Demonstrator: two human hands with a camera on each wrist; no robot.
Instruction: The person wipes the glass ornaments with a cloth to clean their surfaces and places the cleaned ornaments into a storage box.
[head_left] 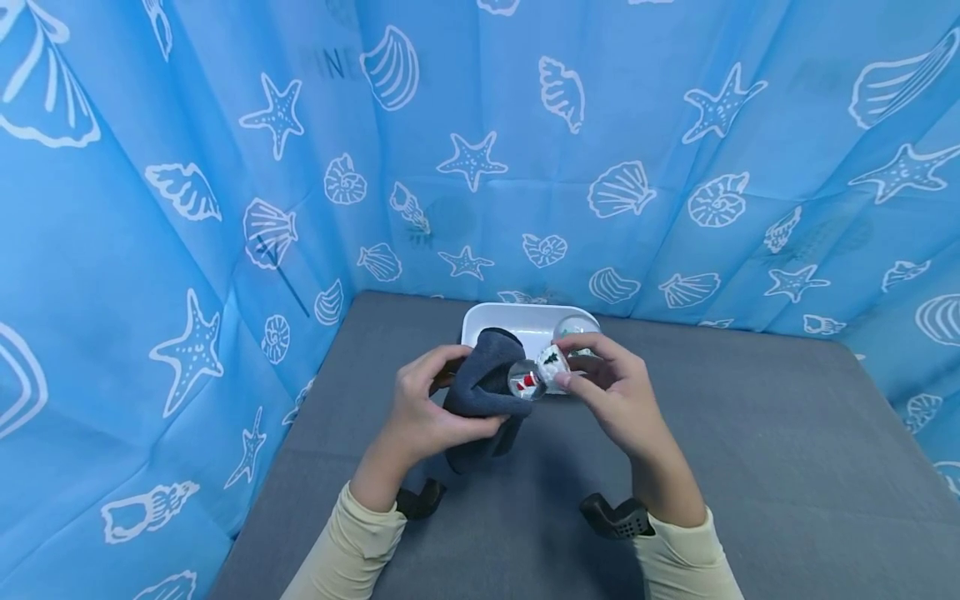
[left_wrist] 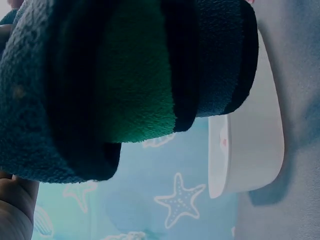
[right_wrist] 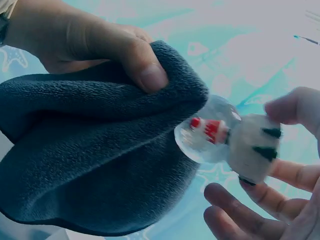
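Observation:
My right hand (head_left: 611, 387) pinches a small snow globe by its white base (right_wrist: 254, 149), which has dark green trees on it. The clear ball (right_wrist: 207, 131) of the globe points left and shows a red and white figure inside. A dark blue-grey cloth (head_left: 480, 392) hangs folded in my left hand (head_left: 431, 408), thumb on top of a fold. In the right wrist view, the cloth's edge overlaps the ball. The left wrist view is mostly filled by the cloth (left_wrist: 220, 60), with the left fingers largely hidden behind it.
Behind the hands, a white tray (head_left: 480, 315) lies on the grey table (head_left: 787, 433). A second clear globe (head_left: 576, 325) sits at the tray's right end, partly covered by the right hand. A blue curtain (head_left: 510, 217) with shells and starfish surrounds the table.

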